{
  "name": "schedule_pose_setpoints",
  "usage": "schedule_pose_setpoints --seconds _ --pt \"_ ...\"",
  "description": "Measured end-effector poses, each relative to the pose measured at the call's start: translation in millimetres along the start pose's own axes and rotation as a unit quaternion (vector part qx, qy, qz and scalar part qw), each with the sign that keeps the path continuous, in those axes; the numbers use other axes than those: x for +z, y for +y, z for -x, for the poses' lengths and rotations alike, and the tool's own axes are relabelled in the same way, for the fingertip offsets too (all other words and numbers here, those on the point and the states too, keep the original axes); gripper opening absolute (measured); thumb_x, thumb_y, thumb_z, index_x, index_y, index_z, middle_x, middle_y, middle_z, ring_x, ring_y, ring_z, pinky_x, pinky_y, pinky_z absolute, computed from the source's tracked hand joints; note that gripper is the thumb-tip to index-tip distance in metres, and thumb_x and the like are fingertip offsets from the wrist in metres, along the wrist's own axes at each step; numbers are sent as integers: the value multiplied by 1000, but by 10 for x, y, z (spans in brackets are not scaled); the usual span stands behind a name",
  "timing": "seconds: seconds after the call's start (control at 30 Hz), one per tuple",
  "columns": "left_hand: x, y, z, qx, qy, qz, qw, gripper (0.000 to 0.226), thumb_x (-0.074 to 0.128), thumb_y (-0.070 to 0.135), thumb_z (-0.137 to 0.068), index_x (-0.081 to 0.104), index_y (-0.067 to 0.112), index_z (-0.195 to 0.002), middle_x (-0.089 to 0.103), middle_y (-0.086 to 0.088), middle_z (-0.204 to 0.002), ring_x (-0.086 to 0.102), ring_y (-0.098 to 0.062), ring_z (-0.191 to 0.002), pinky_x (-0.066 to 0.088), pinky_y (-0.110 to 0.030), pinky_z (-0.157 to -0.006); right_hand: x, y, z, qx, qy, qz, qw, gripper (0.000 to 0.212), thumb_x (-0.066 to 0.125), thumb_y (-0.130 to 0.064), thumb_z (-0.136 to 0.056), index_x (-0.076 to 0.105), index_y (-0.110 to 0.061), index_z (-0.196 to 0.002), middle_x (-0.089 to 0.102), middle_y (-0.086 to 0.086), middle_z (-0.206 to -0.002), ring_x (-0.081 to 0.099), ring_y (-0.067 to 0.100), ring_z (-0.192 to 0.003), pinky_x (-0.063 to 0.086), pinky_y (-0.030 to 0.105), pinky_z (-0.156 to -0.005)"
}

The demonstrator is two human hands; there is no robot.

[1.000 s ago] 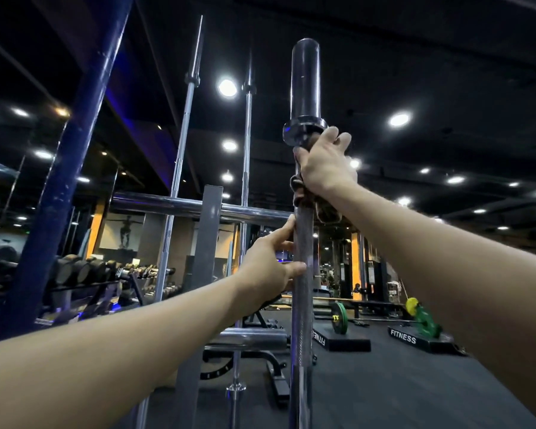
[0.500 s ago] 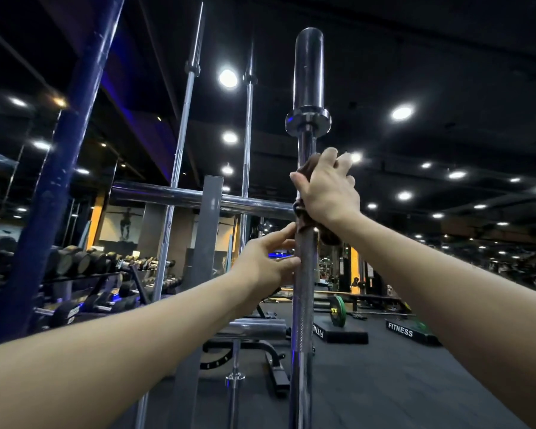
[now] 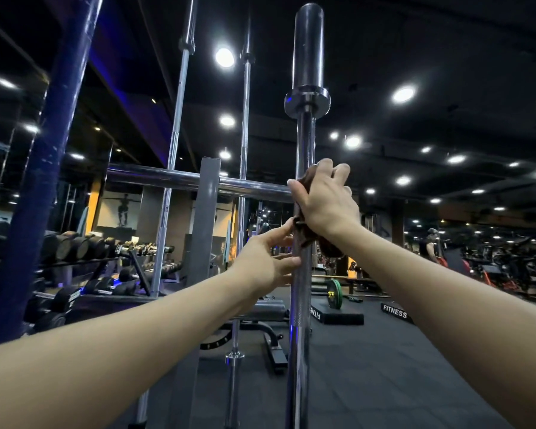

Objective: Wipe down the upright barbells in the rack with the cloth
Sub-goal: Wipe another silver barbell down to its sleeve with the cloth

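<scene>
Blue post (image 3: 48, 156) far left, dumbbell rack (image 3: 84, 261) beyond. Two upright barbells (image 3: 174, 156) standing behind. Left hand (image 3: 265, 264) curled round nearest barbell (image 3: 304, 305), just under right hand (image 3: 325, 202). Right hand wrapped brown cloth (image 3: 307, 236) round shaft, below collar.

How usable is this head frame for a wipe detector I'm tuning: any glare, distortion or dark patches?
Head view: round ceiling lights blow out to white blobs; the near upright chrome barbell carries bright streaks; the wide lens bows the blue steel post and stretches the forearms; the dark brown cloth under the right hand is dim and hard to separate; the left hand is evenly lit.
</scene>
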State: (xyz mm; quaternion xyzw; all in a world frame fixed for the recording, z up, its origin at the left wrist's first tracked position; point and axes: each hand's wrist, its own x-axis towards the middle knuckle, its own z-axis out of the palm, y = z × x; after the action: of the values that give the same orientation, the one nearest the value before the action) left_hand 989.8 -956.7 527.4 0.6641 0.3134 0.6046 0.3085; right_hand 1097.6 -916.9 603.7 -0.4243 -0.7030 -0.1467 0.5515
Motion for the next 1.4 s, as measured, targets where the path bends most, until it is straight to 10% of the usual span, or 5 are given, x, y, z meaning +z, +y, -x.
schedule_pose_setpoints --seconds 0.73,1.0,1.4 --pt "83 -68 117 16 6 -82 997 72 53 -2 -91 31 44 -142 58 -6 -105 63 -14 -90 57 -27 -78 -224 -198 -403 9 64 -14 998 50 41 -47 -97 29 -10 -129 24 15 -137 42 42 -117 39 45 -80" --pt "65 -118 88 25 2 -49 998 66 55 1 -92 39 48 -134 55 -7 -97 61 -26 -95 56 -46 -84 67 103 459 -39 48 -1 998 39 42 -46 -97 30 -16 -120 25 10 -126 43 33 -111 36 35 -68" --pt "41 -175 12 29 10 -72 997 67 54 2 -93 35 46 -140 58 -11 -106 61 -17 -94 56 -24 -78 -111 -184 -327 3 106 -17 994 49 46 -47 -95 29 -13 -126 25 15 -134 42 42 -115 39 43 -76"
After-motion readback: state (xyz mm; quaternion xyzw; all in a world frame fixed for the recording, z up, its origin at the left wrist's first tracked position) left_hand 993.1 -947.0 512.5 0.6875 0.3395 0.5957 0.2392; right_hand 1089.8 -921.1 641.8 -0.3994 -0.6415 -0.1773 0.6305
